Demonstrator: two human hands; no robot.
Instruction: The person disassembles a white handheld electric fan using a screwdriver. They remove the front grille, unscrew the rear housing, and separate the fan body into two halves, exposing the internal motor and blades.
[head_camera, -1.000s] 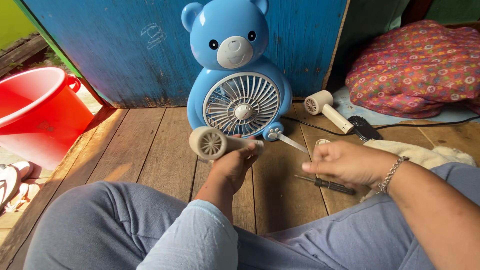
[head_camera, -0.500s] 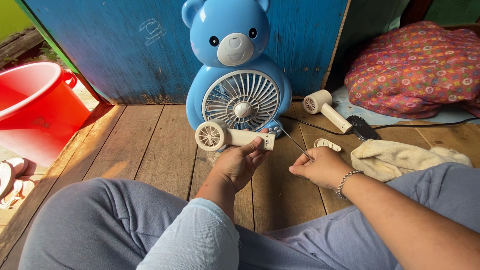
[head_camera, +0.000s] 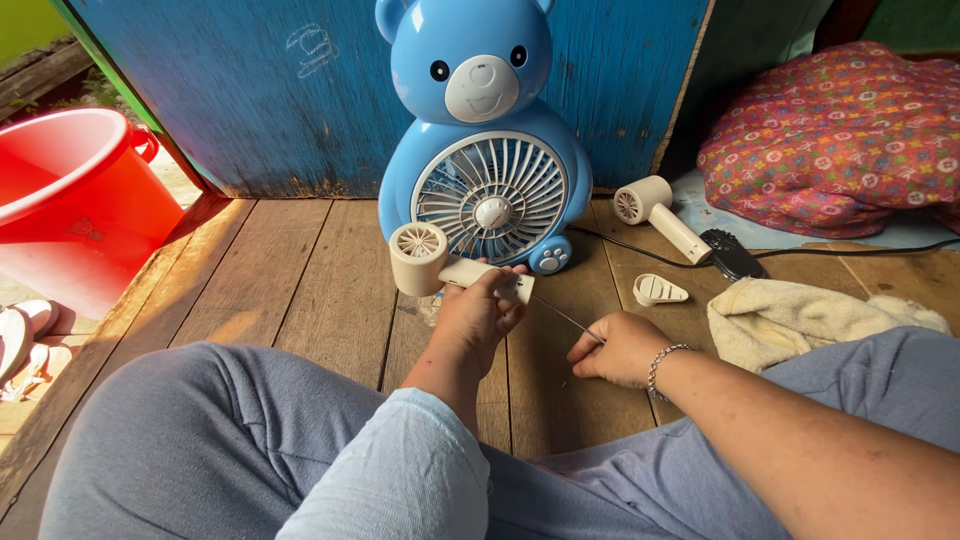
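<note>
On a sunlit plank floor (head_camera: 300, 270) before a blue wall (head_camera: 250, 90), the left hand (head_camera: 475, 315) grips a cream handheld fan (head_camera: 440, 262) while the right hand (head_camera: 618, 348) pinches a thin screwdriver (head_camera: 568, 320).

Left hand (head_camera: 476, 312) closed in a grip, right hand (head_camera: 617, 350) pinched shut just beside it
</note>
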